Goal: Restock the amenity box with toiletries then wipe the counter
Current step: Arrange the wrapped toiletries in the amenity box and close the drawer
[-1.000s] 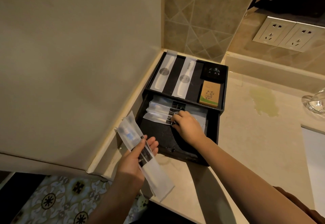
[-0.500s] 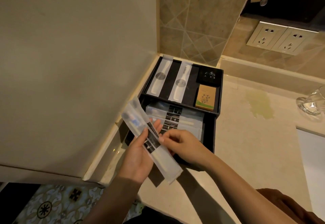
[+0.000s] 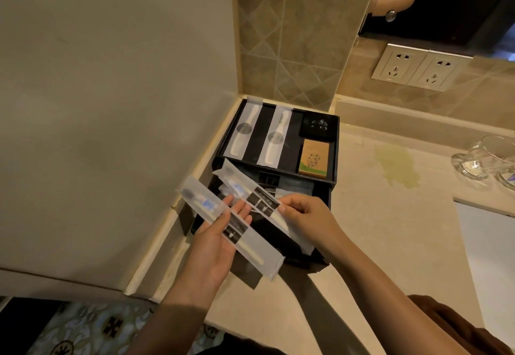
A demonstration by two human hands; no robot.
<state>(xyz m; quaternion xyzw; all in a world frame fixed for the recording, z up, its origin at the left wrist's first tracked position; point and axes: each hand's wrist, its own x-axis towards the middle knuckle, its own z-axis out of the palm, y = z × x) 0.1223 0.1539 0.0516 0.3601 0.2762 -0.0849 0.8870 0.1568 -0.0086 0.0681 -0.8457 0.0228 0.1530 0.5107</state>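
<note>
The black amenity box (image 3: 334,157) stands in the counter's back left corner with its lower drawer (image 3: 320,260) pulled out. Its top tray holds two white wrapped combs (image 3: 274,138), a small black packet (image 3: 319,125) and a tan soap box (image 3: 313,158). My left hand (image 3: 214,246) lies palm up under a clear toothbrush packet (image 3: 250,240), holding it over the drawer's front left. My right hand (image 3: 306,221) pinches a second toothbrship packet (image 3: 245,190) by its middle, above the drawer. More packets (image 3: 289,183) lie in the drawer.
A yellowish stain (image 3: 397,169) marks the beige counter (image 3: 390,243) right of the box. Clear glasses (image 3: 485,162) stand at the far right. Wall sockets (image 3: 418,67) sit above the backsplash. A wall (image 3: 111,104) closes the left side; patterned floor (image 3: 92,326) shows below.
My right hand left the packets in the drawer, came to my left hand, and now holds a second toothbrush packet lifted away from the one in my left hand.
</note>
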